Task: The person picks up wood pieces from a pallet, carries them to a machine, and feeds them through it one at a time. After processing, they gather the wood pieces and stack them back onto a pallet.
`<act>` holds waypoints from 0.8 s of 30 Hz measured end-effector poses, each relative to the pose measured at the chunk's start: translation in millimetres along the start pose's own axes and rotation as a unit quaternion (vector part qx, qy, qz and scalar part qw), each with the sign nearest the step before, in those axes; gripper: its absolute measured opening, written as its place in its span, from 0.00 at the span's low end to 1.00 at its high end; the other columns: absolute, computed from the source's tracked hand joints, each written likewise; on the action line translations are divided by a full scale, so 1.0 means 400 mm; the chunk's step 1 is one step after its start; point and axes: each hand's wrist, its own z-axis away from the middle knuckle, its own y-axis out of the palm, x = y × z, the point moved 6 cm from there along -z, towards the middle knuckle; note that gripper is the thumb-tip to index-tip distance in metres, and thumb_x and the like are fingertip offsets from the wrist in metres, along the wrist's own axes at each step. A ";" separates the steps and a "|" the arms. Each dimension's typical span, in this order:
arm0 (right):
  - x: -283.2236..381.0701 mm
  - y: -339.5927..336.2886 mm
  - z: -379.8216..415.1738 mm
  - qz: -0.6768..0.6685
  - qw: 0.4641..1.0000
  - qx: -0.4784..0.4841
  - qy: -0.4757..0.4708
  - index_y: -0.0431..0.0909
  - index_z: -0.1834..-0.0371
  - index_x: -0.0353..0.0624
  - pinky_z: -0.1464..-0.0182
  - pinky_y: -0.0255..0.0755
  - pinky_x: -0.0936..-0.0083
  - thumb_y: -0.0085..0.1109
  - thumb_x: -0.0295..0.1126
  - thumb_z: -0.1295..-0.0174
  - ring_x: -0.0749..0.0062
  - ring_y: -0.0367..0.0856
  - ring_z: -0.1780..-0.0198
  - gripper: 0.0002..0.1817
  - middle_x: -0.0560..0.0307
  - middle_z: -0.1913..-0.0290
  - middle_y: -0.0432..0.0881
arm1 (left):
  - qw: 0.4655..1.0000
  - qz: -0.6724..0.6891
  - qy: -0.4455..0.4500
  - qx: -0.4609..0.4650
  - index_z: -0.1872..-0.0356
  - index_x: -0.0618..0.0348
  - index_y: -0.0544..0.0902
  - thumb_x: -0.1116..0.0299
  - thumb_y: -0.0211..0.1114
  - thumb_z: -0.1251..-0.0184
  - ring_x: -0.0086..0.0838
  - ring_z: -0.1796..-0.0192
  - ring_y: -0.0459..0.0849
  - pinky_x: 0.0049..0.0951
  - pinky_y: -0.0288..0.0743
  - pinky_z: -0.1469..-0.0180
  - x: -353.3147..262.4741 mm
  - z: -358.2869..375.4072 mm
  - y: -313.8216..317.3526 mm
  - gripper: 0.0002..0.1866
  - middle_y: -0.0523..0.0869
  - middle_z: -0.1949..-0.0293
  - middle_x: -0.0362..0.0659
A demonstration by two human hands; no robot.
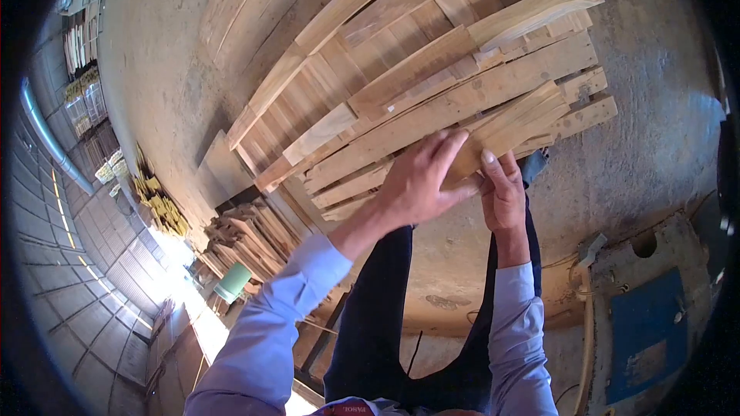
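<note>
A short light-brown wooden board [520,119] is held up in front of the body, over a slatted wooden pallet [462,112]. My left hand [428,176] grips its near end from the left, fingers along the upper edge and thumb below. At the near right edge my right hand [502,189] pinches the same board, thumb on its face, its other fingers partly hidden. Just beyond, several boards lie side by side between long wooden rails [416,69] on the pallet.
Stacked wood pieces [250,239] and a green container [232,283] are at the lower left. A machine with a blue panel [647,331] stands at the lower right. More wood is piled along the far left. A pale board [222,169] leans beside the pallet.
</note>
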 end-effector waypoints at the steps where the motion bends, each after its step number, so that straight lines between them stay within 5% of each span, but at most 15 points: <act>1: -0.003 -0.004 0.001 0.025 1.000 0.005 0.016 0.73 0.26 0.43 0.34 0.74 0.68 0.65 0.36 0.25 0.73 0.77 0.33 0.27 0.60 0.34 0.81 | 0.999 -0.045 0.020 0.000 0.27 0.66 0.69 0.58 0.78 0.35 0.53 0.38 0.84 0.45 0.82 0.38 -0.008 0.012 0.003 0.40 0.81 0.39 0.60; 4: 0.000 0.020 0.003 0.035 0.999 0.029 -0.006 0.69 0.23 0.42 0.32 0.73 0.65 0.65 0.36 0.26 0.71 0.76 0.32 0.30 0.58 0.31 0.78 | 0.999 -0.023 -0.006 -0.031 0.27 0.66 0.69 0.63 0.76 0.34 0.52 0.39 0.84 0.45 0.82 0.39 0.022 0.001 -0.008 0.38 0.81 0.40 0.60; 9: 0.017 0.049 0.009 0.105 0.992 0.070 -0.011 0.65 0.21 0.38 0.26 0.68 0.57 0.64 0.54 0.28 0.55 0.75 0.30 0.41 0.45 0.29 0.75 | 0.990 -0.052 -0.039 -0.128 0.29 0.64 0.73 0.69 0.73 0.34 0.50 0.38 0.83 0.45 0.79 0.36 0.125 -0.137 -0.149 0.33 0.81 0.38 0.58; 18: 0.024 0.033 0.010 0.110 0.991 0.074 0.001 0.67 0.23 0.38 0.28 0.69 0.58 0.63 0.53 0.27 0.57 0.77 0.31 0.38 0.46 0.31 0.77 | 0.971 -0.173 0.036 -0.160 0.29 0.61 0.76 0.69 0.74 0.34 0.48 0.36 0.79 0.41 0.73 0.31 0.254 -0.285 -0.183 0.32 0.81 0.39 0.51; 24: 0.033 0.017 0.008 0.108 0.992 0.065 -0.001 0.67 0.23 0.39 0.29 0.70 0.60 0.62 0.52 0.26 0.58 0.79 0.33 0.37 0.47 0.31 0.77 | 0.965 -0.186 -0.031 -0.182 0.35 0.62 0.80 0.69 0.74 0.34 0.47 0.35 0.79 0.41 0.74 0.33 0.262 -0.270 -0.178 0.27 0.81 0.39 0.51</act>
